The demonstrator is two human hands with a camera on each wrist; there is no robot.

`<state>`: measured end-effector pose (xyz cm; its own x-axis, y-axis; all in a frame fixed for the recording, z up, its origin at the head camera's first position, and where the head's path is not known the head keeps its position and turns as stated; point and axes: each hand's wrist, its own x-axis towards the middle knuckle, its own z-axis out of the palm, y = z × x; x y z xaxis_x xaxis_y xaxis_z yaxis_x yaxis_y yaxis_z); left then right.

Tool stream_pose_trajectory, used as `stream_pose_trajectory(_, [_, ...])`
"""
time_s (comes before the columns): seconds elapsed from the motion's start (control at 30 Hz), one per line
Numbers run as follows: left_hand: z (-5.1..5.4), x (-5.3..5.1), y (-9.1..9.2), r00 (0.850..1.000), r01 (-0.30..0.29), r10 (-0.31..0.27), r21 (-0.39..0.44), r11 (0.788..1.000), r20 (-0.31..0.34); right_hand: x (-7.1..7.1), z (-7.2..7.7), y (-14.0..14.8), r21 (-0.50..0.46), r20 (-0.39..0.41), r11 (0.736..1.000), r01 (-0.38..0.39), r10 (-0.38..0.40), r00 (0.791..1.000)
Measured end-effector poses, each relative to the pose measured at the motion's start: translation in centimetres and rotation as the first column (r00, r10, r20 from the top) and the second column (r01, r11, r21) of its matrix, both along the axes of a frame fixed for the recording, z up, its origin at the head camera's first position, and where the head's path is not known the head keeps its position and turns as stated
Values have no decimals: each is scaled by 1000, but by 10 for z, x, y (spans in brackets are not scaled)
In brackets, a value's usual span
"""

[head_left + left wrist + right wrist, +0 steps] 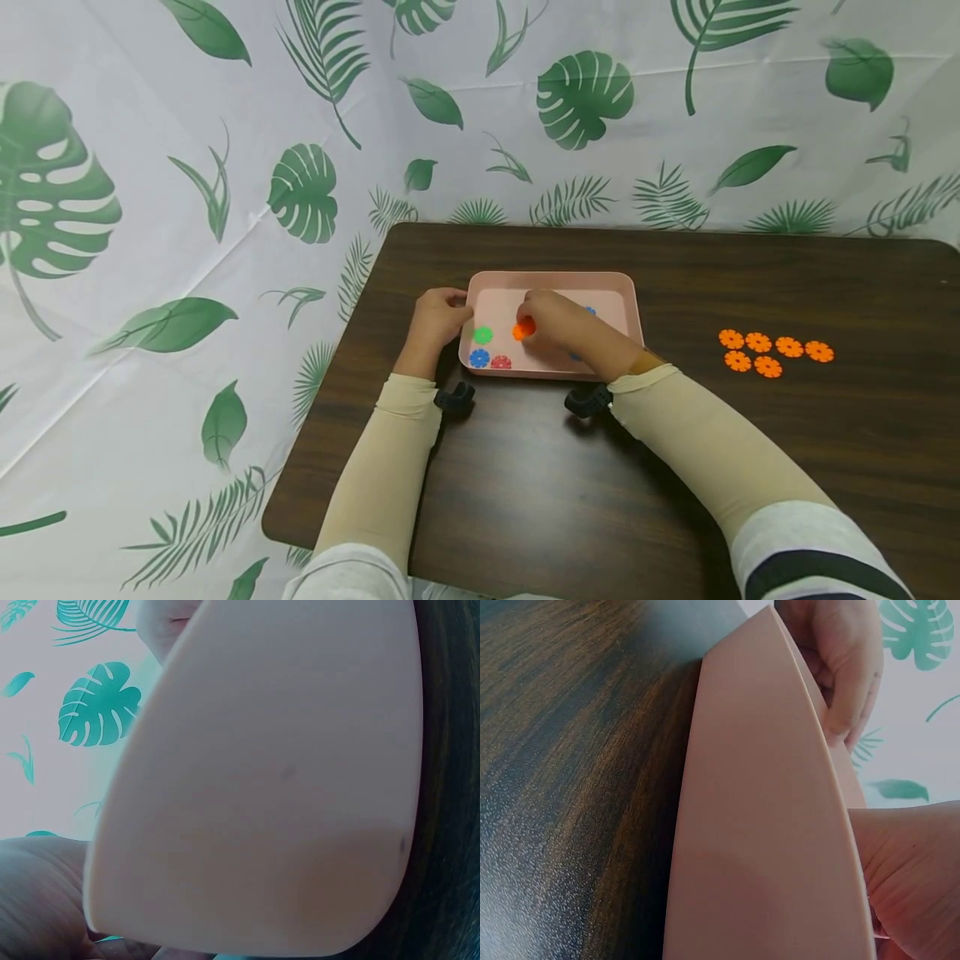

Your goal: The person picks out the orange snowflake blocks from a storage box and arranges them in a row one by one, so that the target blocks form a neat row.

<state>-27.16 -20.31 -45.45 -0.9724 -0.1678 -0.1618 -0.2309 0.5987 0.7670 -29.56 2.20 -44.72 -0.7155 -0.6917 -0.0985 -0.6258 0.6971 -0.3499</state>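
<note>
A shallow pink tray [551, 278] sits on the dark wooden table. At the tray's left rim, my left hand [437, 322] grips the edge; the thumb lies over the rim in the right wrist view. My right hand [561, 325] reaches into the tray and pinches an orange notched disc [521, 332], shaped like a flower. Left of it lie a green disc [483, 335], a blue disc [478, 358] and a red disc [501, 362]. Another blue disc [591, 311] shows partly behind the right hand. The tray's outer wall [262, 750] hides most of the left hand in the left wrist view.
Several orange discs [758, 342] lie in two rows on the table [885, 433], right of the tray. Behind the table hangs a white cloth [480, 100] printed with green leaves. Black straps [455, 398] circle both wrists.
</note>
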Motion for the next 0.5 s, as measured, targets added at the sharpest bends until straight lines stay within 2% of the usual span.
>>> stream_pose_trajectory(0.17, [-2, 0, 1, 1000, 9, -9, -6, 1000, 0, 3, 2, 3, -10, 7, 1000, 5, -5, 1000])
stream_pose_trajectory(0.5, [2, 0, -1, 1000, 14, -14, 1, 1000, 1, 5, 20, 14, -43, 6, 998, 40, -40, 999])
